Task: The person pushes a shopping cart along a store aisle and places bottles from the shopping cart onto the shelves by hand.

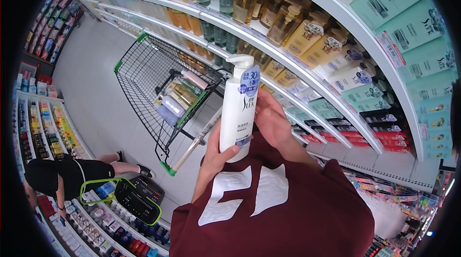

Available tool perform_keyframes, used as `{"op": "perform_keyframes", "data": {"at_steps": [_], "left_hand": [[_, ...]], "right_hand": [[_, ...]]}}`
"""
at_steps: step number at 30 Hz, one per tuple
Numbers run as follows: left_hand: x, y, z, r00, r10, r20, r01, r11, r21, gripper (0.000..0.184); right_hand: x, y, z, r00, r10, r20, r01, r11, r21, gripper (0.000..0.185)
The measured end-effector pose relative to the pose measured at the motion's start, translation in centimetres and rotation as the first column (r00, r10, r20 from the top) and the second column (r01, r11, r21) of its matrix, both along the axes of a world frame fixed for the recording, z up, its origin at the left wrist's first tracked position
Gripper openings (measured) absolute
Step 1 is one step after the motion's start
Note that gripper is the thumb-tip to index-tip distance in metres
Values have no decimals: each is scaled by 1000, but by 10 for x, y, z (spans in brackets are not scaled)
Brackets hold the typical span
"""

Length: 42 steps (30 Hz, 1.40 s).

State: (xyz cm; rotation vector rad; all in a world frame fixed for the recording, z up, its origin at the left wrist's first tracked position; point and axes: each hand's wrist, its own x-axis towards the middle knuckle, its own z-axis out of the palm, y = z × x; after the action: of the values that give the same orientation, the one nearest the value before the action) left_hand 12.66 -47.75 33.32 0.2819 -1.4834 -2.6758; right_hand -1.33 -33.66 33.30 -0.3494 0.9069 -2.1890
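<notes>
A white pump bottle with a purple-blue tag round its neck stands nearly upright in front of my chest. My left hand is closed round its lower part, the thumb lying across the front near the base. At the bottle's right side is my right hand. Its fingers are bent towards the bottle, partly behind it and slightly blurred, so I cannot tell whether they grip it. Just beyond the bottle is a wire shopping cart with a pale handle, carrying several bottles.
Shelves of pump bottles and mint-green packs run along the right. Grey floor stretches around the cart. At lower left, a person in black leans towards another shelf, beside a black basket with a green rim.
</notes>
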Motion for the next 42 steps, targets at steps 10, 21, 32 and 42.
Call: {"op": "perform_keyframes", "data": {"at_steps": [10, 21, 32, 42], "left_hand": [[5, -15, -1, 998, 4, 61, 27, 872, -489, 87], [-114, 59, 22, 978, -194, 82, 207, 814, -542, 66], [-215, 134, 34, 911, -379, -159, 146, 661, -736, 86], [-248, 160, 22, 915, -396, -78, 229, 667, -709, 96]], "right_hand": [[-25, 8, 4, 950, 134, -282, -108, 988, 108, 77], [-64, 122, 14, 928, -189, -322, 287, 913, 291, 72], [-113, 176, -3, 324, -483, -814, 832, 555, 2, 70], [-143, 198, -15, 284, -273, -919, 922, 343, 183, 67]]}}
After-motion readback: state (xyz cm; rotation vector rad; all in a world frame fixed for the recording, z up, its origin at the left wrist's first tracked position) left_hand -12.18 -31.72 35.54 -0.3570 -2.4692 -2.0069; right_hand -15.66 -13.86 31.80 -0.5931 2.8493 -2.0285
